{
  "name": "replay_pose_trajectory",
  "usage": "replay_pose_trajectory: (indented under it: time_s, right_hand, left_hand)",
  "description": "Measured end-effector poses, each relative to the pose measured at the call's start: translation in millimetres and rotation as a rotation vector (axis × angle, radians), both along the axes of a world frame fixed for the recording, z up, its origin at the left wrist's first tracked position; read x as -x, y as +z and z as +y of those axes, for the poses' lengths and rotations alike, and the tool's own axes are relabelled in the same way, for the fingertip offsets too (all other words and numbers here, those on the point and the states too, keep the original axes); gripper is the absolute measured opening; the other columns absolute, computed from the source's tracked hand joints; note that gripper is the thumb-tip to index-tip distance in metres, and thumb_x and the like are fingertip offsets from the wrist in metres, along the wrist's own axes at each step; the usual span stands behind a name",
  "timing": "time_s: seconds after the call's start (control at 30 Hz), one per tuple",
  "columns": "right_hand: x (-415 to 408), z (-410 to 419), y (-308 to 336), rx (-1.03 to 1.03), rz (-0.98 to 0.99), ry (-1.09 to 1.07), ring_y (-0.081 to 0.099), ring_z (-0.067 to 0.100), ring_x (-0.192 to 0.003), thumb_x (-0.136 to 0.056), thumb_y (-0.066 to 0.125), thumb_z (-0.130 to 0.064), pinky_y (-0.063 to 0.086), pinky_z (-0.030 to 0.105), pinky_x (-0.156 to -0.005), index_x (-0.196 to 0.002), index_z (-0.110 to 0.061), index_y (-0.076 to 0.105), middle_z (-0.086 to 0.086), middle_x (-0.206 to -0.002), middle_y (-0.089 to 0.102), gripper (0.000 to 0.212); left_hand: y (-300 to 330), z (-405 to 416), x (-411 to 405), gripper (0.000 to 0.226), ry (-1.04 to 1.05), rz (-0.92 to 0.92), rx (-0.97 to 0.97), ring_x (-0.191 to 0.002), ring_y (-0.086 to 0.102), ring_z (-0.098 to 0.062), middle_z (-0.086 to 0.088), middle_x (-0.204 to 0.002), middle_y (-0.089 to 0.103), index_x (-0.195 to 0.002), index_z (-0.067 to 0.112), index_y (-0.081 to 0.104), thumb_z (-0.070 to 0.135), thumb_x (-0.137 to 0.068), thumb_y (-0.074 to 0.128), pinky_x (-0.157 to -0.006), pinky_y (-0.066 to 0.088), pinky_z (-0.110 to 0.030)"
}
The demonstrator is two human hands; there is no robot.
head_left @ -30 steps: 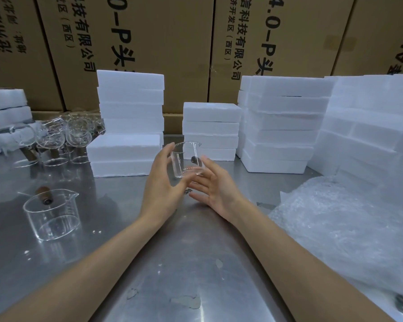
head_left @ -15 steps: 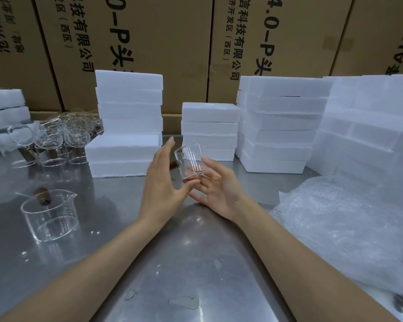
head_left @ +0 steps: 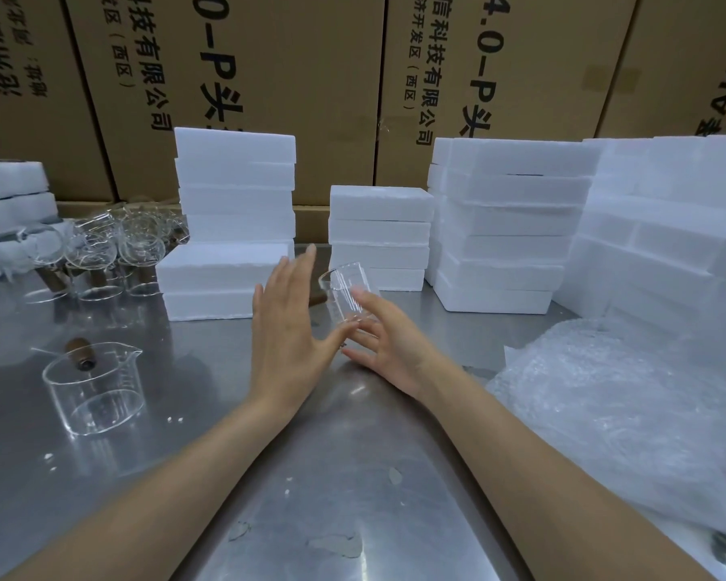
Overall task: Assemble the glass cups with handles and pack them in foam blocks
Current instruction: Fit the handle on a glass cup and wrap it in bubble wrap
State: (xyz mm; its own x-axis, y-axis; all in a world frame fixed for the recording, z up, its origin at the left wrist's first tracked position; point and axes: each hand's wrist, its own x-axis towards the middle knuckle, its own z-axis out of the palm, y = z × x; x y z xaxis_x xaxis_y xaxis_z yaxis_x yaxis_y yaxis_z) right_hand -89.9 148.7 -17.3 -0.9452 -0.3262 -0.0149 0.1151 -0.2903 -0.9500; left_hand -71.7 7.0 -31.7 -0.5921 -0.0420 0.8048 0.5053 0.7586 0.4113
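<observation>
so cup (head_left: 348, 293) is tipping further over now | right hand (head_left: 388, 341) gripping it, left hand (head_left: 288, 325) splaying open | handle's probably going on next

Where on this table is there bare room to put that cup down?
Bare steel table lies between the forearms, and between the lone glass cup and the left hand. Crowded: cups far left, foam stacks behind, bubble wrap right.

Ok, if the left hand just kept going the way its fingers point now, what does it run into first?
Probably the lower foam blocks of the stack just beyond the fingertips of the left hand. The fingers point up and away, left of the glass cup. Depth is unclear, so the hand might pass the stack's right edge.
</observation>
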Motion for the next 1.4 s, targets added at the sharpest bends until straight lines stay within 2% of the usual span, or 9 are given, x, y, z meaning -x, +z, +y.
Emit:
replay_pose_trajectory:
  time_s: [0.23, 0.37, 0.47, 0.6, 0.77, 0.87, 1.03, 1.23, 1.4]
  right_hand:
    - [3, 7, 3, -0.010, -0.060, 0.192, 0.066, 0.017, -0.103, -0.080, 0.050, -0.065, 0.037, 0.037, -0.107, -0.091, -0.014, 0.057, 0.008, -0.098, 0.072, 0.053]
    - [3, 4, 6, -0.066, -0.057, 0.205, 0.067, 0.011, -0.095, -0.083, 0.046, -0.066, 0.042, 0.030, -0.093, -0.084, -0.020, 0.069, 0.001, -0.107, 0.070, 0.051]
    - [2, 4, 4, -0.001, -0.044, 0.168, 0.062, 0.009, -0.101, -0.075, 0.063, -0.059, 0.043, 0.031, -0.094, -0.116, -0.021, 0.062, -0.007, -0.104, 0.066, 0.057]
    - [1, -2, -1, -0.128, 0.081, 0.118, 0.060, 0.009, -0.109, -0.075, 0.073, -0.045, 0.045, 0.032, -0.096, -0.123, -0.023, 0.054, -0.005, -0.115, 0.062, 0.056]
    - [1, -2, 1, -0.007, 0.024, 0.056, 0.065, 0.014, -0.093, -0.083, 0.064, -0.042, 0.047, 0.037, -0.098, -0.107, -0.014, 0.055, 0.000, -0.078, 0.067, 0.038]
    - [1, 2, 3, 0.048, -0.029, 0.070, 0.064, 0.022, -0.105, -0.086, 0.057, -0.045, 0.047, 0.037, -0.099, -0.117, -0.011, 0.050, 0.013, -0.101, 0.071, 0.047]
    - [0, 4, 4, 0.021, -0.029, 0.121, 0.063, 0.018, -0.105, -0.086, 0.053, -0.048, 0.042, 0.035, -0.099, -0.110, -0.018, 0.062, 0.007, -0.102, 0.072, 0.039]
    - [5, 3, 1, 0.099, -0.055, -0.143, 0.060, 0.015, -0.099, -0.079, 0.058, -0.060, 0.048, 0.030, -0.076, -0.117, -0.017, 0.058, 0.001, -0.105, 0.060, 0.058]
    - [9, 8, 0, 0.040, -0.020, -0.459, 0.055, 0.008, -0.070, -0.089, 0.058, -0.041, 0.046, 0.023, -0.064, -0.082, -0.019, 0.061, -0.004, -0.068, 0.054, 0.023]
  left_hand:
    - [2, 3, 0, 0.077, -0.196, 0.038, -0.092, -0.114, 0.040, 0.018, 0.032, -0.122, 0.044, -0.138, 0.015, 0.041, 0.023, -0.073, 0.082, -0.086, 0.028, 0.004]
    - [4, 2, 0, 0.057, -0.149, 0.066, -0.077, -0.106, 0.046, 0.001, 0.010, -0.116, 0.050, -0.127, 0.009, 0.051, 0.017, -0.077, 0.079, -0.086, 0.029, 0.002]
    - [4, 2, -2, 0.063, -0.130, 0.049, -0.042, -0.114, 0.048, -0.008, 0.001, -0.123, 0.053, -0.134, 0.009, 0.049, 0.015, -0.078, 0.079, -0.096, 0.034, -0.010]
    - [3, 2, -2, 0.073, -0.130, 0.006, 0.005, -0.128, 0.046, -0.020, -0.005, -0.138, 0.049, -0.144, 0.012, 0.039, 0.009, -0.080, 0.074, -0.105, 0.036, -0.026]
    - [1, 2, -1, 0.101, -0.242, -0.066, -0.159, -0.138, 0.033, -0.010, 0.003, -0.152, 0.032, -0.151, 0.020, 0.018, 0.036, -0.073, 0.080, -0.108, 0.029, -0.020]
    - [0, 1, 2, 0.108, -0.292, -0.210, -0.297, -0.132, 0.037, -0.001, 0.012, -0.152, 0.031, -0.151, 0.028, 0.018, 0.054, -0.063, 0.075, -0.101, 0.030, -0.017]
    - [1, -1, 5, 0.064, -0.290, -0.149, -0.250, -0.109, 0.052, 0.007, 0.032, -0.121, 0.050, -0.124, 0.044, 0.041, 0.024, -0.076, 0.080, -0.093, 0.042, -0.015]
    - [-1, -5, 7, 0.060, -0.261, -0.152, -0.236, -0.099, 0.052, 0.011, 0.025, -0.122, 0.048, -0.125, 0.031, 0.047, 0.023, -0.076, 0.080, -0.082, 0.039, -0.006]
    - [-5, -5, 12, 0.063, -0.300, -0.259, -0.189, -0.100, 0.058, 0.001, 0.025, -0.126, 0.045, -0.125, 0.036, 0.046, 0.015, -0.076, 0.079, -0.078, 0.041, -0.005]
